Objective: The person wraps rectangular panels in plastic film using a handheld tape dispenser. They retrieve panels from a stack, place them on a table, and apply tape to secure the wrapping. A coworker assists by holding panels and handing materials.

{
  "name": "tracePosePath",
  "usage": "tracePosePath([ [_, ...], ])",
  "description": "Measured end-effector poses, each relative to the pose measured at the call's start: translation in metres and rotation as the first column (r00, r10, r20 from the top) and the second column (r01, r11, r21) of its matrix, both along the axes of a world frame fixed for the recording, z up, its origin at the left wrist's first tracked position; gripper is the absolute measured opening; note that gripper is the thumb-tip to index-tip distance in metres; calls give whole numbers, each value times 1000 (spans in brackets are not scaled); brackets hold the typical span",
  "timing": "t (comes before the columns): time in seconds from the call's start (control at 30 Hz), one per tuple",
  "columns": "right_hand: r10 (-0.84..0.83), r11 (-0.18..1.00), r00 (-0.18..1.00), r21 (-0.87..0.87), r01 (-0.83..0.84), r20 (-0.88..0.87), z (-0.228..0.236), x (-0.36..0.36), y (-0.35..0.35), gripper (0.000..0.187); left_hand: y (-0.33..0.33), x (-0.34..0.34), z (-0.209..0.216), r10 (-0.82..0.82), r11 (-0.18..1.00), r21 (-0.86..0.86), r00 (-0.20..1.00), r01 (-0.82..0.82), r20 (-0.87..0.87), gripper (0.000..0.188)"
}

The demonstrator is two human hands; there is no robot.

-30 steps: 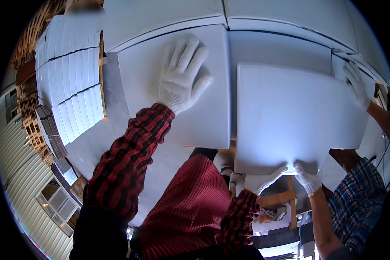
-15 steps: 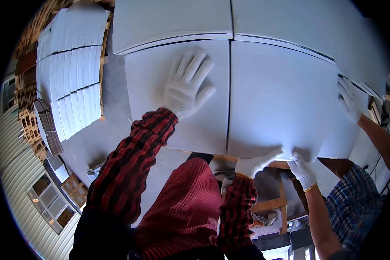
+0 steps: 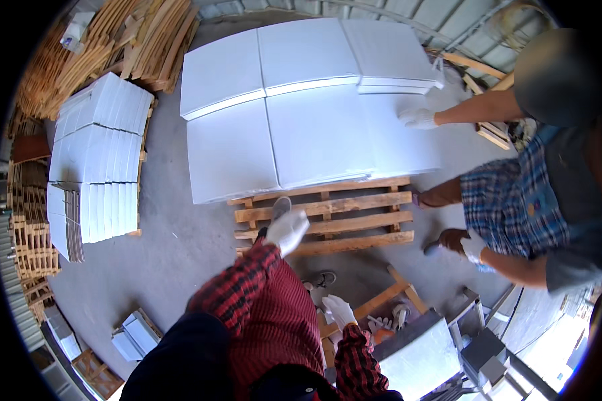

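Note:
White flat sheets or boxes [image 3: 324, 137], stacked in several blocks, lie on a wooden pallet [image 3: 354, 203]. My left hand [image 3: 287, 232], in a white knit glove, is over the near edge of the pallet, apart from the stack; its fingers are blurred. Lower down, my right hand [image 3: 339, 311] hangs near a wooden frame, gloved too, its fingers loosely apart with nothing visible in them. To the right, a co-worker's gloved hand [image 3: 418, 119] rests at the right side of the stack, while that person's other gloved hand [image 3: 473, 246] hangs beside their checked garment.
Another pallet of white stacked sheets [image 3: 99, 155] stands at the left, with bare pallets [image 3: 30, 234] beyond it. Timber [image 3: 157, 47] is piled at the back left. Near my right hand are a wooden frame [image 3: 381, 301] and a pale-topped table [image 3: 418, 361].
Both my hands have come off the stack and drawn back toward me. The view has pulled back, showing the whole stack and pallet. The co-worker's near hand has also left the stack edge.

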State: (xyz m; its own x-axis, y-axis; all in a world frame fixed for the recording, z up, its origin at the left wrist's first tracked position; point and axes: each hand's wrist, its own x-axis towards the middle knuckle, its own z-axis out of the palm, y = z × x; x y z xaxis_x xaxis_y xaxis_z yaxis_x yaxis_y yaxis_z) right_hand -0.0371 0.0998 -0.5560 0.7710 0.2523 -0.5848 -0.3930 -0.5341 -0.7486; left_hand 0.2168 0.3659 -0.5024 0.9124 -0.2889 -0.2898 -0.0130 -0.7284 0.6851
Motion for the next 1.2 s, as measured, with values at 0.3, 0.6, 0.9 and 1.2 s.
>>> tracePosePath([
  [0.3, -593, 712, 674, 104, 694, -440, 96, -156, -17, 35, -133, -208, 72, -865, 399, -121, 329, 909, -378, 36],
  [0.6, -737, 622, 553, -71, 779, -388, 48, -317, 72, 38, -64, -143, 59, -802, 435, 295, 515, 851, -301, 35],
  [0.9, -641, 758, 756, -271, 594, -136, 48, -375, 155, 41, 31, -195, 80, -667, 659, 150, 666, 737, -334, 42],
  [1.2, -944, 143, 124, -41, 989, -305, 94, -433, 249, 58, 124, -215, -34, -887, 276, 176, 321, 945, -332, 46],
])
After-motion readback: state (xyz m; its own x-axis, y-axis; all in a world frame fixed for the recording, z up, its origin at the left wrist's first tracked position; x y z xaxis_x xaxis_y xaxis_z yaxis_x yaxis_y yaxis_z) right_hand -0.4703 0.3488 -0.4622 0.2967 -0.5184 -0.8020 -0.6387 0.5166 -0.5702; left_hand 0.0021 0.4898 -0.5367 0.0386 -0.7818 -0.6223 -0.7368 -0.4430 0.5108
